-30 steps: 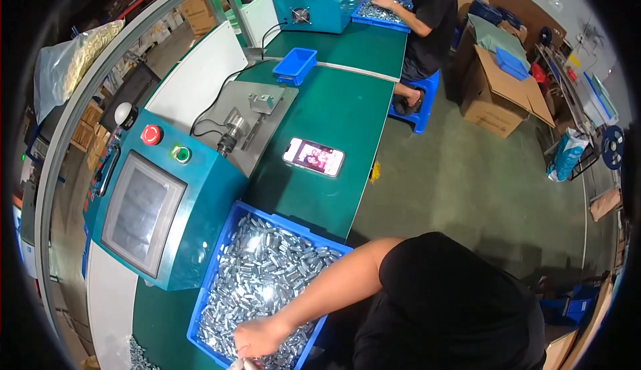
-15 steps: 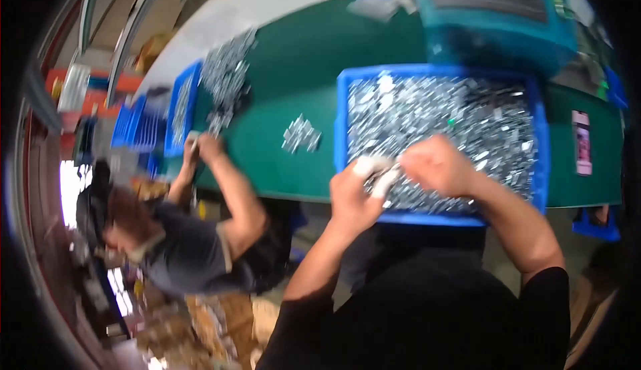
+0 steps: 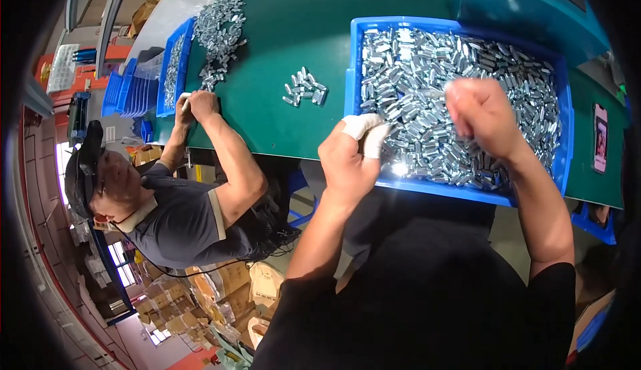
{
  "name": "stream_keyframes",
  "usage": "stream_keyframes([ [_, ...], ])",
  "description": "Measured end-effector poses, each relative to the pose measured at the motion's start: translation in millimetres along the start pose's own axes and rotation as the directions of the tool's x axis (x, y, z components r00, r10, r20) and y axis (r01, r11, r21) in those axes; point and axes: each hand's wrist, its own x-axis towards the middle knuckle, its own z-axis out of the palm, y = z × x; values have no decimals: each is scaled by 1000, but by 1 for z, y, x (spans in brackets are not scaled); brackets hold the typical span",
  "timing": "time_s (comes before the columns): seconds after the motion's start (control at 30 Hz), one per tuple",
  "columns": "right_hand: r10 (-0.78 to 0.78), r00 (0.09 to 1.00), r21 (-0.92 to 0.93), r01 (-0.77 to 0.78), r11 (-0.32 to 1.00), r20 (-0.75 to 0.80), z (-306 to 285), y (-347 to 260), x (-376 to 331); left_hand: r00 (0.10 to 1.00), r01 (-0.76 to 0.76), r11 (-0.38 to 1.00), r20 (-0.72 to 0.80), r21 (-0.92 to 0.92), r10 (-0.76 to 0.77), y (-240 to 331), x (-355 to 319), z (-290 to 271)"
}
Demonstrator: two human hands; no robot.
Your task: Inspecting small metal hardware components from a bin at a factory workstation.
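Observation:
A blue plastic bin [image 3: 461, 198] full of small shiny metal pieces [image 3: 427, 113] lies before me on the green table. At its near left corner is my left hand [image 3: 348, 166], white covers on its thumb and forefinger. Those two fingers are pressed together; anything between them is too hidden to name. Over the middle of the bin, above the pieces, hangs my right hand [image 3: 486, 116], fingers curled in and slightly blurred. A pale spot shows at its fingertips, but I cannot make out what it is. The hands are apart.
Left of the bin, a small cluster of metal pieces [image 3: 304, 88] lies on the green table [image 3: 280, 129]. A co-worker [image 3: 180, 216] handles things beside a larger heap [image 3: 224, 23] and a narrow blue bin [image 3: 175, 69]. A teal machine [image 3: 527, 9] stands behind; a phone [image 3: 600, 138] lies at right.
My right hand has moved away from my left, up and to the right over the bin. My left hand stays near the bin's corner. The view has shifted and sharpened.

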Motion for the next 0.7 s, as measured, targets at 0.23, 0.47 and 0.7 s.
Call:
stream_keyframes([
  [0.23, 55, 992, 151, -38, 988, -112, -3, 6, 2, 995, -21, 985, -92, 173, 37, -53, 17, -26],
  [0.47, 72, 995, 52, -68, 996, -71, 3, 5, 1, 949, 314, 774, -158, 550, -273, -129, 17, -75],
  [0.7, 82, 994, 53, -79, 995, -70, 7, 5, -1, 998, 18, 794, -60, 608, 24, -133, 15, -89],
])
